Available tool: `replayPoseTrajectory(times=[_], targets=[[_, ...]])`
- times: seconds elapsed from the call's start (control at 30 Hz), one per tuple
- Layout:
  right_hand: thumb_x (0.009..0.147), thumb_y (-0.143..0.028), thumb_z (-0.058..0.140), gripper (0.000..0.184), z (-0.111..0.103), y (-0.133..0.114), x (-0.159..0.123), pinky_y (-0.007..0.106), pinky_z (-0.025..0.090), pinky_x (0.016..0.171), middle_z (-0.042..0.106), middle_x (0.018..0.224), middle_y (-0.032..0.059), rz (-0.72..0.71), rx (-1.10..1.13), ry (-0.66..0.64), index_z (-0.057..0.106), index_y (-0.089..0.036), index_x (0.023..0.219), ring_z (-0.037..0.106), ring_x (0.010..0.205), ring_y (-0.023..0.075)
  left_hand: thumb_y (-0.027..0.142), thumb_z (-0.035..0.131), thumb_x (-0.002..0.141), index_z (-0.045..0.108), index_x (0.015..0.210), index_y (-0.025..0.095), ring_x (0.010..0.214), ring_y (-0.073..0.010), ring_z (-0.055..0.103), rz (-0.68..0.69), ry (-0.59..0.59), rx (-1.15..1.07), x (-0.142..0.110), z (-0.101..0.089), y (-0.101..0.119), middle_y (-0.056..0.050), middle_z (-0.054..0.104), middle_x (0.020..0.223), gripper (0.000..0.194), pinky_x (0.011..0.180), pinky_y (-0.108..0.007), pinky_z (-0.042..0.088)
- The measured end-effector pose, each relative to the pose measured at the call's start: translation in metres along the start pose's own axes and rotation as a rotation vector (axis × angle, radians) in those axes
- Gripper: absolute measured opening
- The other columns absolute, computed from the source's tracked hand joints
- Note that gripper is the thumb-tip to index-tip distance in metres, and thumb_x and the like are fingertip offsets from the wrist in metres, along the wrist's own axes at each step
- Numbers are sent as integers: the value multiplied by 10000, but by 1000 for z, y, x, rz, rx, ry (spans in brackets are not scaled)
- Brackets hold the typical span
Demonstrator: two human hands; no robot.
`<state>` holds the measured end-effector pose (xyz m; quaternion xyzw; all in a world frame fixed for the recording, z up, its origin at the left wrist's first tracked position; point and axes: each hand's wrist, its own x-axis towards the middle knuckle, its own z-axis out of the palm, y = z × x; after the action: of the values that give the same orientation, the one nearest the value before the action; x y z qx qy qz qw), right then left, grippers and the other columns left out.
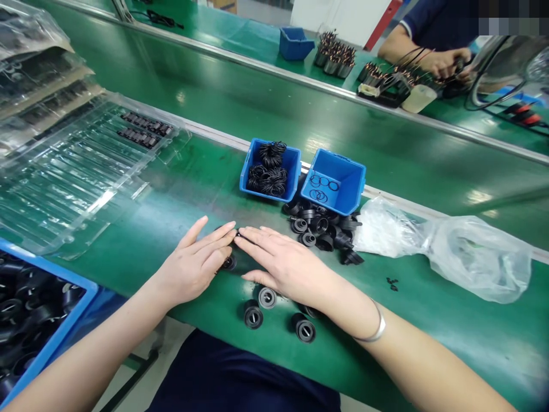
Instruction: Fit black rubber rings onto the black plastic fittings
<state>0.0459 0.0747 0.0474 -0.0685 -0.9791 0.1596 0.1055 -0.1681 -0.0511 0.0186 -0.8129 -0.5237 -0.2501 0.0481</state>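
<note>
"Your hands?"

"Left hand (pixel 195 263) and right hand (pixel 283 266) apart, fingertips nearly meeting beside a black plastic collar (pixel 229 262); I can't tell if they pinch anything."

"Risk?"

"Other collars (pixel 266 297) by the bench's near edge (pixel 201 327) could roll off if bumped."

**Glossy green, bright blue and matte black along the bench**

The green workbench belt (pixel 433 337) shines with pale reflections beside its silver rail (pixel 223 137). Two bright blue plastic bins (pixel 343 183) stand at its far edge, one heaped with black rubber rings (pixel 268 171), the other showing a few thin dark rings against its blue floor. Black rubber fittings (pixel 253 316) have grey circular faces crossed by dark slots. A blue crate rim (pixel 64 309) borders more black pieces, a milky translucent bag (pixel 476 257) lies to the right, and a silver bangle (pixel 377 327) gleams at one wrist. Across the bench, a co-worker's sleeve (pixel 412 17) is navy.
</note>
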Motion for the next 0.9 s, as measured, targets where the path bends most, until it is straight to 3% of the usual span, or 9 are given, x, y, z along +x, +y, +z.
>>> replayPoseTrajectory(times=[0.23, 0.4, 0.5, 0.57, 0.63, 0.77, 0.9], targets=[[990, -506, 481, 640, -1, 1, -5, 486, 345, 1211, 475, 1490, 217, 8, -41, -25, 506, -29, 1416, 431, 1416, 314, 17, 470, 917, 596, 1029, 149, 1358, -265, 510, 35, -6, 48, 2, 4, 4, -165, 656, 1326, 215, 1220, -561, 235], [988, -521, 476, 641, -2, -3, -1, 478, 306, 1230, 477, 1494, 207, -2, -49, -10, 498, -50, 1422, 395, 1440, 310, -10, 447, 904, 587, 1033, 156, 1351, -270, 523, 21, -16, 59, 4, 0, 5, -155, 669, 1310, 253, 1201, -584, 258], [1003, -481, 477, 582, -17, 0, -8, 468, 349, 1208, 484, 1498, 177, 65, 15, 77, 478, -94, 1438, 428, 1420, 283, -19, 469, 889, 606, 1049, 160, 1332, -288, 546, -73, 42, 43, 4, -10, 11, -151, 635, 1357, 277, 1177, -586, 301], [1008, -422, 498, 491, -29, 3, -20, 468, 413, 1161, 504, 1479, 160, 170, 85, 140, 513, -131, 1403, 474, 1378, 268, 4, 515, 894, 632, 1078, 163, 1253, -267, 610, -182, 132, -11, 3, -18, 19, -146, 642, 1329, 271, 1114, -496, 421], [991, -386, 538, 397, -38, 5, -34, 469, 462, 1110, 550, 1417, 136, 246, 155, 120, 580, -170, 1322, 520, 1316, 266, 50, 548, 914, 650, 1094, 187, 1139, -216, 662, -309, 174, -122, 3, -24, 31, -100, 689, 1211, 248, 1008, -381, 515], [948, -355, 614, 384, -37, 7, -55, 453, 489, 1064, 579, 1334, 123, 272, 238, -17, 593, -180, 1289, 554, 1237, 265, 188, 575, 960, 663, 1104, 236, 943, -151, 704, -484, 59, -359, 8, -21, 55, 0, 741, 950, 176, 865, -267, 553], [936, -351, 634, 333, -26, 7, -55, 430, 501, 1023, 602, 1239, 131, 277, 232, -2, 623, -148, 1199, 575, 1157, 259, 268, 593, 964, 668, 1098, 249, 818, -124, 722, -542, 36, -427, 18, -7, 68, 33, 756, 889, 154, 777, -229, 554]])
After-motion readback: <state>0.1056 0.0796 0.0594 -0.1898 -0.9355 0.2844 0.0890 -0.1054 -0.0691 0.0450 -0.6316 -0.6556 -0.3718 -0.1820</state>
